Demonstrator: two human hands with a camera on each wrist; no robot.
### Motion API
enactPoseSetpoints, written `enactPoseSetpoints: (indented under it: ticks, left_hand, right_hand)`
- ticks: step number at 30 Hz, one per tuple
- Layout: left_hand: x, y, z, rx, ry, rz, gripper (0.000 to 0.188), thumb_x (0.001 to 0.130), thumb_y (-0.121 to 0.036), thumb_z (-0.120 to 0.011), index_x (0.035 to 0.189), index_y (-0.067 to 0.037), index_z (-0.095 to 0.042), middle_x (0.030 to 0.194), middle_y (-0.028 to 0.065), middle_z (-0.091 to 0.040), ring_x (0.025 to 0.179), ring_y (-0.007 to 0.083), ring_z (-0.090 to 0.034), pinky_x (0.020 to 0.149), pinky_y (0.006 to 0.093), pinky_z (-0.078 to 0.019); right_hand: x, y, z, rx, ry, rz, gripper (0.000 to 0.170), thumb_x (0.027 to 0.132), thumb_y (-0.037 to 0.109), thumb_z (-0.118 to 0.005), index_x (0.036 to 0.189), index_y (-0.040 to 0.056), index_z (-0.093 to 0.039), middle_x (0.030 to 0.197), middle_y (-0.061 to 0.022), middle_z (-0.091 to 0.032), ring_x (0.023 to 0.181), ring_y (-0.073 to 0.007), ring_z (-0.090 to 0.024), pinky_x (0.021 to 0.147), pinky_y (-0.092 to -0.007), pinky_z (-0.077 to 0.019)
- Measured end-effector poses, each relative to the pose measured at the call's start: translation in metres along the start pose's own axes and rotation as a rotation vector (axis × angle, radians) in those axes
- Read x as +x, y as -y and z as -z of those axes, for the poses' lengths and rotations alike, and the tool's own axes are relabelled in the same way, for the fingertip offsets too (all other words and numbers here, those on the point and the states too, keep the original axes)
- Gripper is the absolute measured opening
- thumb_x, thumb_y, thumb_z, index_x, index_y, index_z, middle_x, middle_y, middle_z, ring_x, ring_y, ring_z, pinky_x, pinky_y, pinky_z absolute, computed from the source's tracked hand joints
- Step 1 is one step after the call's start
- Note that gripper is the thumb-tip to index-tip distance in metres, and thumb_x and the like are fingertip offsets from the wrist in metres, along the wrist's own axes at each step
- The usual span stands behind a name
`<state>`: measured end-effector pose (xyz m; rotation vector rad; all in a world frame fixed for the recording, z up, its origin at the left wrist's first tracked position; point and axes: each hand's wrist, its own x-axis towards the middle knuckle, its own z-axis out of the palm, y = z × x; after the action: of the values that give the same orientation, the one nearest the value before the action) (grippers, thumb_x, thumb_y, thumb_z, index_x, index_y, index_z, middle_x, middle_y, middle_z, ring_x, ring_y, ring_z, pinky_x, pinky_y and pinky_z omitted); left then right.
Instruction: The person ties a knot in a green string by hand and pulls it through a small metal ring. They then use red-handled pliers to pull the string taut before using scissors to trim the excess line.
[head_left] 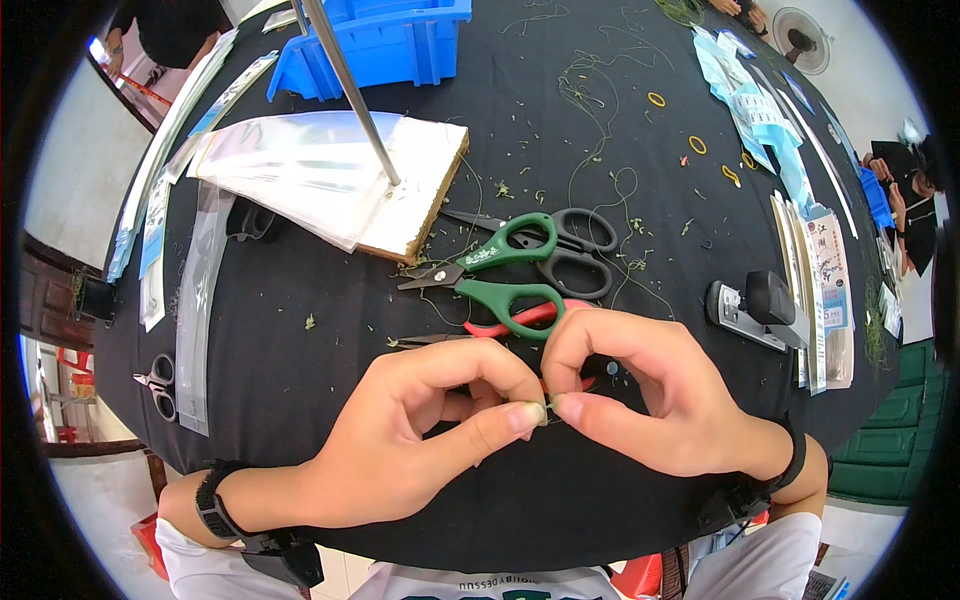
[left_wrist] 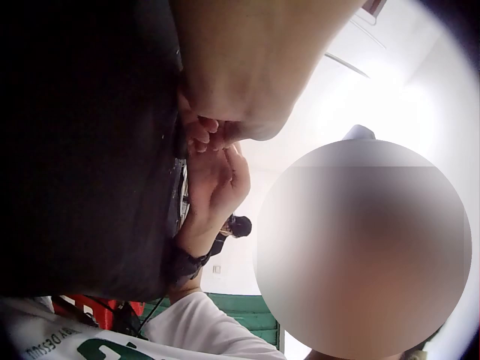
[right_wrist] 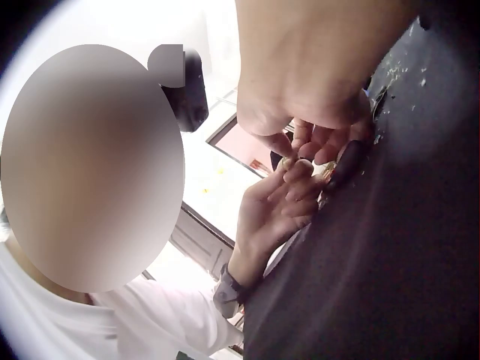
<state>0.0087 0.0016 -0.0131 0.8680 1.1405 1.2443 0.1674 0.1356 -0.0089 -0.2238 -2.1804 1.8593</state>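
My left hand point(head_left: 430, 425) and right hand point(head_left: 665, 395) meet low in the middle of the head view, over the black tablecloth. Thumb and forefinger of each pinch a tiny pale green strand point(head_left: 548, 406); its kind cannot be told, as the fingertips hide most of it. In the right wrist view the fingertips of the left hand point(right_wrist: 270, 214) come close to those of the right. Just beyond the hands lie green-handled scissors point(head_left: 485, 257), black-handled scissors point(head_left: 612, 236) and a red-handled tool point(head_left: 482, 328), partly covered by the hands.
Clear plastic sleeves point(head_left: 290, 165) lie on a white board point(head_left: 435, 145) bearing an upright metal rod point(head_left: 352, 95). Behind stands a blue basket point(head_left: 425, 65). A stapler point(head_left: 770, 300) and printed packets point(head_left: 830, 260) are at right, small scissors point(head_left: 163, 385) at left. Thread and green scraps are scattered about.
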Motion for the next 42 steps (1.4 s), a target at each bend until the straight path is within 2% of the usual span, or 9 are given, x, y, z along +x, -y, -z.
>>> enactPoseSetpoints:
  ticks: [17,19,25,28,31,35,37,40,42]
  left_hand:
    - [-0.002,0.004,-0.002,-0.055,0.064,0.011,0.009,0.089,-0.003,-0.059,0.095,0.003,-0.059,0.091,0.0069,-0.057,0.076,0.0097,-0.054,0.063,0.0229,-0.0473]
    - [-0.002,0.004,-0.001,-0.048,0.079,0.019,0.01,0.09,-0.004,-0.058,0.098,0.003,-0.059,0.09,0.0038,-0.056,0.076,0.0075,-0.053,0.069,0.0234,-0.0467]
    - [-0.001,0.004,0.0,-0.031,0.079,-0.007,0.011,0.091,-0.005,-0.058,0.098,0.003,-0.059,0.091,0.0043,-0.056,0.076,0.008,-0.053,0.07,0.0238,-0.0475]
    - [-0.001,0.002,-0.001,-0.005,0.042,-0.034,0.007,0.088,-0.002,-0.059,0.093,0.003,-0.059,0.09,0.009,-0.058,0.077,0.0112,-0.056,0.062,0.023,-0.0485]
    - [-0.002,-0.002,-0.001,0.034,0.015,-0.041,0.006,0.089,-0.001,-0.058,0.091,0.004,-0.058,0.09,0.009,-0.057,0.077,0.0111,-0.056,0.063,0.0232,-0.0479]
    - [-0.002,-0.001,0.0,0.161,-0.023,-0.145,0.003,0.087,0.0,-0.059,0.088,0.003,-0.058,0.085,0.0075,-0.058,0.073,0.0109,-0.055,0.062,0.0235,-0.0465]
    - [-0.001,0.003,0.0,0.296,-0.081,-0.236,0.004,0.084,-0.002,-0.062,0.086,0.001,-0.06,0.075,0.0045,-0.058,0.065,0.0091,-0.055,0.061,0.0228,-0.0455]
    - [-0.004,-0.002,0.002,0.452,-0.049,-0.281,0.004,0.083,0.003,-0.06,0.086,0.002,-0.057,0.084,0.0094,-0.059,0.073,0.0135,-0.054,0.062,0.0255,-0.0449]
    - [-0.002,-0.004,0.004,0.568,-0.048,-0.36,0.006,0.081,0.002,-0.062,0.084,0.002,-0.058,0.081,0.0091,-0.06,0.071,0.0141,-0.054,0.061,0.0258,-0.044]
  right_hand:
    - [0.002,0.009,0.003,0.024,0.102,-0.141,0.011,0.076,0.003,-0.06,0.078,0.0017,-0.049,0.07,-0.0035,-0.052,0.066,-0.012,-0.05,0.062,-0.0281,-0.0428]
    - [0.001,0.009,0.002,0.0,0.08,-0.124,0.011,0.075,0.003,-0.06,0.078,0.0021,-0.049,0.069,-0.0037,-0.052,0.064,-0.0132,-0.05,0.061,-0.0284,-0.0426]
    - [0.0,0.009,0.003,-0.08,0.081,-0.088,0.01,0.075,0.003,-0.06,0.078,0.0023,-0.051,0.069,-0.0051,-0.053,0.062,-0.016,-0.05,0.06,-0.0291,-0.0425]
    - [0.0,0.01,0.007,-0.099,0.092,-0.062,0.01,0.074,0.002,-0.06,0.079,0.0017,-0.051,0.071,-0.006,-0.053,0.063,-0.0167,-0.051,0.06,-0.0293,-0.0434]
    - [0.001,0.01,0.01,-0.193,0.052,-0.004,0.011,0.074,0.001,-0.061,0.081,0.0014,-0.052,0.073,-0.0067,-0.053,0.064,-0.0177,-0.052,0.062,-0.0291,-0.0444]
    - [0.003,0.021,0.004,-0.193,-0.131,-0.034,0.013,0.075,-0.002,-0.057,0.087,0.0006,-0.059,0.08,-0.0038,-0.059,0.072,-0.0134,-0.054,0.068,-0.025,-0.0442]
    - [0.002,0.026,0.003,-0.194,-0.076,-0.018,0.016,0.075,-0.002,-0.058,0.091,0.0002,-0.061,0.082,-0.0048,-0.061,0.071,-0.0136,-0.056,0.067,-0.0246,-0.0447]
    - [0.001,0.021,0.002,-0.24,-0.024,0.027,0.015,0.076,-0.001,-0.062,0.09,0.0022,-0.058,0.079,-0.0064,-0.06,0.064,-0.0166,-0.058,0.06,-0.027,-0.0458]
    - [0.001,0.017,0.001,-0.252,-0.03,0.021,0.013,0.077,0.001,-0.064,0.087,0.0034,-0.057,0.072,-0.0064,-0.058,0.059,-0.0183,-0.059,0.056,-0.0283,-0.0466]
